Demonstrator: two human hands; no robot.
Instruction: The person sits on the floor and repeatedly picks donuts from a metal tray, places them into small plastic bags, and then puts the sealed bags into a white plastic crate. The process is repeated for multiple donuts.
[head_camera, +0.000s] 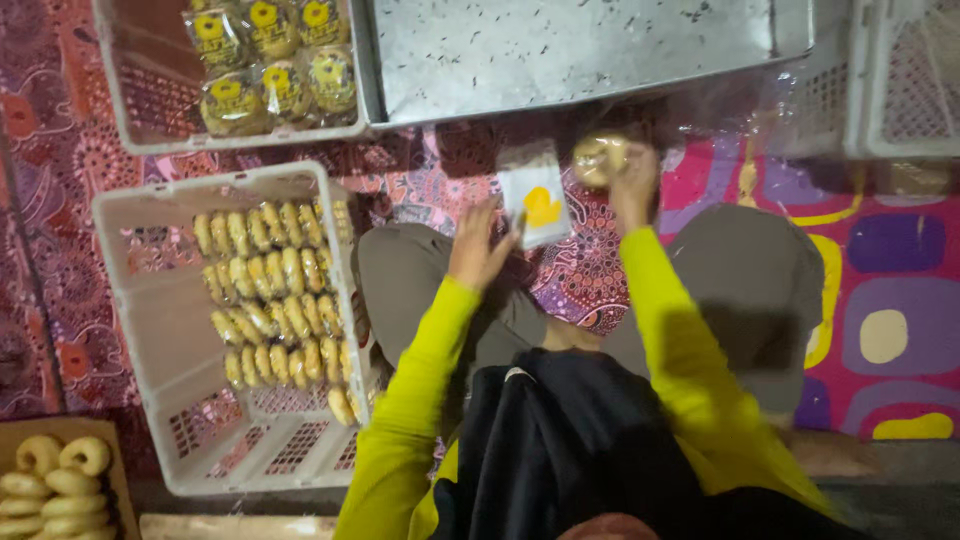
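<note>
We pinch a clear printed bag (535, 190) open with our left hand (480, 245) so our right hand (632, 180), gripping a doughnut (598, 158), can meet its mouth.

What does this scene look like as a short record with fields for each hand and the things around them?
left hand: fingers on a clear bag with a yellow mark
right hand: holds a donut
near crate: rows of donuts, person's left side
far crate: bagged donuts
tray: metal, ahead of the hands
floor: patterned mat
</note>
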